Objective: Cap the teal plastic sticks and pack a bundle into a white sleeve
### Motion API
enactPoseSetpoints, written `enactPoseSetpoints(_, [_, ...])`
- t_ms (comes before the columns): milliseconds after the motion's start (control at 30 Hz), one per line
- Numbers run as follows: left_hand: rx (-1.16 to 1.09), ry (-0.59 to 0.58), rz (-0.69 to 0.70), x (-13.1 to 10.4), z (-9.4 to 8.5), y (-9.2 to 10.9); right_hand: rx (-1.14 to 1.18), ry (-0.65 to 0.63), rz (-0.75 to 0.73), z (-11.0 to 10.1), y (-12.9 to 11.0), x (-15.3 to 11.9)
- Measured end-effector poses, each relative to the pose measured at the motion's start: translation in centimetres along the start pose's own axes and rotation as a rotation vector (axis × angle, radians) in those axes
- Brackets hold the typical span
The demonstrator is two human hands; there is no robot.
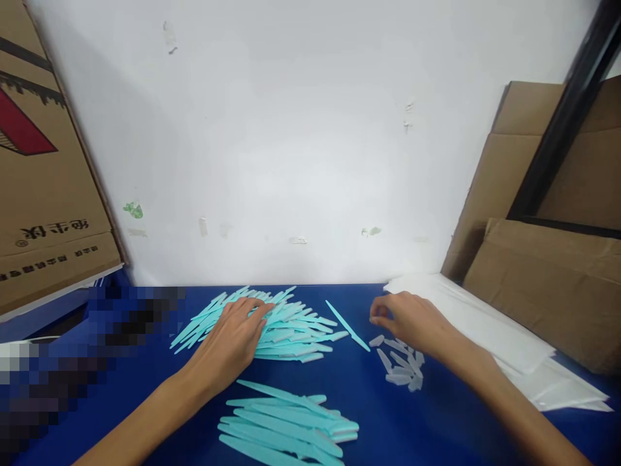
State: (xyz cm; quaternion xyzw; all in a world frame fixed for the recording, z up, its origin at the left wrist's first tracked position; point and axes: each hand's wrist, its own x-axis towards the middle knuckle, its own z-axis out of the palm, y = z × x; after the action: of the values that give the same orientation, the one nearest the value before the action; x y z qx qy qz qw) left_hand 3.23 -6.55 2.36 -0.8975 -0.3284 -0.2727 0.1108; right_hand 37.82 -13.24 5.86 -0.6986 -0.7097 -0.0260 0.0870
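Observation:
A wide heap of turquoise eyebrow razors (291,330) lies on the blue table, several with translucent blade covers. My left hand (242,327) rests over its left part, thumb and forefinger pinched on a razor among the others; the other fingers are partly hidden. My right hand (400,317) hovers just above a small pile of loose translucent covers (400,366), fingers curled into a pinch. What is between those fingertips, if anything, is hidden. One single razor (347,325) lies slanted between the two hands. Nearer to me is a second, neater stack of razors (286,424).
White sheets or bags (499,323) lie at the right, beside a folded cardboard piece (548,285) and a dark frame (557,123). A large printed carton (53,175) stands at the left. The white wall (291,142) bounds the table's back edge.

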Motion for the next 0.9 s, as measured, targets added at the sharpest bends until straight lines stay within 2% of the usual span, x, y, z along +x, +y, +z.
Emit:
enactPoseSetpoints(67, [-0.049, -0.026, 0.031, 0.1, -0.6, 0.8, 0.019, -0.071, 0.003, 0.2, 0.7, 0.0])
enactPoseSetpoints(233, [-0.328, -0.317, 0.097, -0.1, -3.1, 3.3, 0.126, -0.159, -0.065, 1.0, 1.4, 0.1])
enactPoseSetpoints(333, [-0.405, -0.410, 0.090, -0.4, -3.8, 3.9, 0.196, -0.174, -0.103, 2.0, 2.1, 0.4])
enactPoseSetpoints(467, [-0.456, -0.463, 0.074, -0.5, -3.7, 3.8, 0.272, -0.179, -0.151, 3.2, 2.8, 0.8])
enactPoseSetpoints(600, [-0.513, -0.518, 0.022, -0.4, -3.8, 4.2, 0.221, -0.176, -0.127, 3.5, 2.6, 0.8])
enactPoseSetpoints(767, [-0.546, -0.569, -0.030, -0.7, -3.9, 4.3, 0.190, -0.169, -0.128, 3.0, 2.0, 0.4])
enactPoseSetpoints(900, [-0.528, -0.558, -0.052, -0.8, -3.9, 4.2, 0.153, -0.135, -0.127, 1.7, 1.4, 0.2])
